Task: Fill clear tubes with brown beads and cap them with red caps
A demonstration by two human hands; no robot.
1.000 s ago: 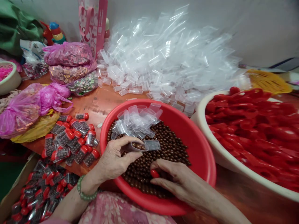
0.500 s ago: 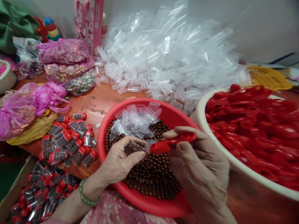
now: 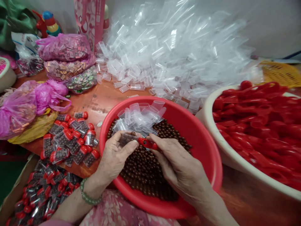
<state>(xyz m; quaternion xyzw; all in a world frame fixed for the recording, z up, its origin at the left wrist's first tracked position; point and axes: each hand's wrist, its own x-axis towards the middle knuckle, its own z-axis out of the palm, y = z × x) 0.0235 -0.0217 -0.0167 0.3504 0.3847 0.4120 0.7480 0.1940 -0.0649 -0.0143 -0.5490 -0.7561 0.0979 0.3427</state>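
Observation:
Between the thumb and fingers of my left hand is a clear plastic tube with dark brown balls inside, tilted nearly flat. My right hand pinches a red plastic cap, which meets the right end of the tube by my left thumb. Both hands are over a red basin. Brown balls cover the basin's bottom, and a heap of clear tubes lies on them towards the far side. My fingers hide part of the tube and cap.
A white tub full of red plastic pieces stands at the right. Loose clear tubes pile against the wall. Red-capped filled tubes lie left of the basin, more in a box below. Pink bags sit at the back left.
My right hand has moved left and slightly down, bringing the red cap closer against the tube's end. My left hand has shifted slightly left with the tube.

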